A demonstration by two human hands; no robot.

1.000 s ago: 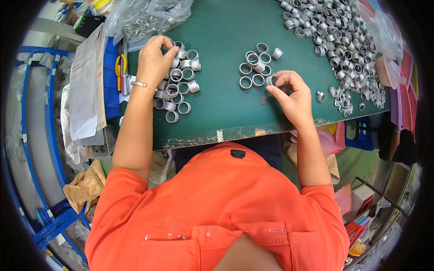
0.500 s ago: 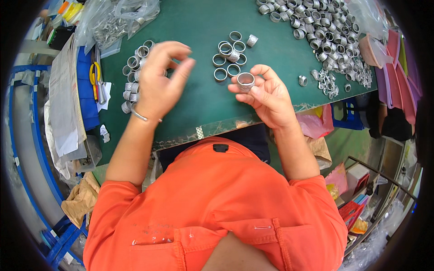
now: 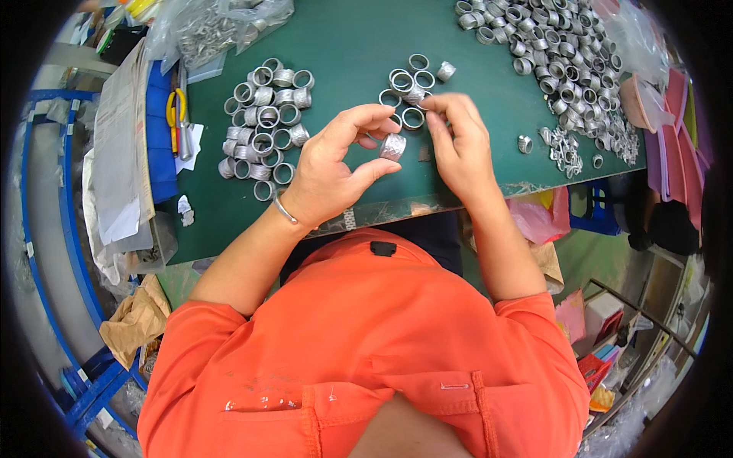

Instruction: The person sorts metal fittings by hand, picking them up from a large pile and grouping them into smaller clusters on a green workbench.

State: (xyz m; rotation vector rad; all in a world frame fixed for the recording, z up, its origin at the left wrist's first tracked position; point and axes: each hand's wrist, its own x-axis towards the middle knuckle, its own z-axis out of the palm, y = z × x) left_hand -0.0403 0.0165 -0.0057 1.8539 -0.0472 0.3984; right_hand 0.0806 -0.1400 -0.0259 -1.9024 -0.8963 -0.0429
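Left hand [image 3: 332, 172] pinched knurled ring [image 3: 393, 146]; right hand [image 3: 458, 145] fingers pressed together just beside it. Ring piles [image 3: 263, 114] flanked on green bench [image 3: 343, 46].

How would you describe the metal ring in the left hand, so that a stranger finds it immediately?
Start at the green table and go to its near edge, where the two hands meet. The metal ring sits between the thumb and fingers of the left hand. Unlike the rings lying in groups on the table, it is lifted off the surface.

Silver ring [image 3: 392, 146], green table [image 3: 343, 46]
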